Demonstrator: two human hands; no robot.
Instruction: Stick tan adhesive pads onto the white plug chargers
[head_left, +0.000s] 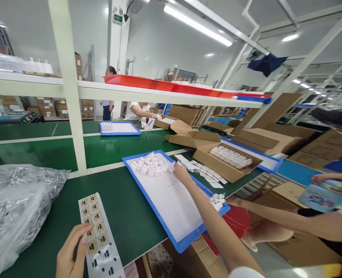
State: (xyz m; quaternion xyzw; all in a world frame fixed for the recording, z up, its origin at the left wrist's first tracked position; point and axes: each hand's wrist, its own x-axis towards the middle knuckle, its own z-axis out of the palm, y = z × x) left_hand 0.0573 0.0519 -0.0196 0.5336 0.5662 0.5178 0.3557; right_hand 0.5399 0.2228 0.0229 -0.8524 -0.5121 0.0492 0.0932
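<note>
A long sticker sheet (101, 235) is laid pointing away and slightly left, overlapped at its left edge by the nearer left hand (69, 253), fingertips parted, while white pieces (151, 165) in a blue-rimmed tray (173, 208) are reached by the right hand (182, 175), its grip unclear.

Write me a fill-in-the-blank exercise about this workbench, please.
The right hand reaches over a tray whose rim is ____.
The left hand is at a strip with ____ columns of tan pads.
The plastic bag lies on the person's ____ side.

Missing words: blue; two; left.
</note>
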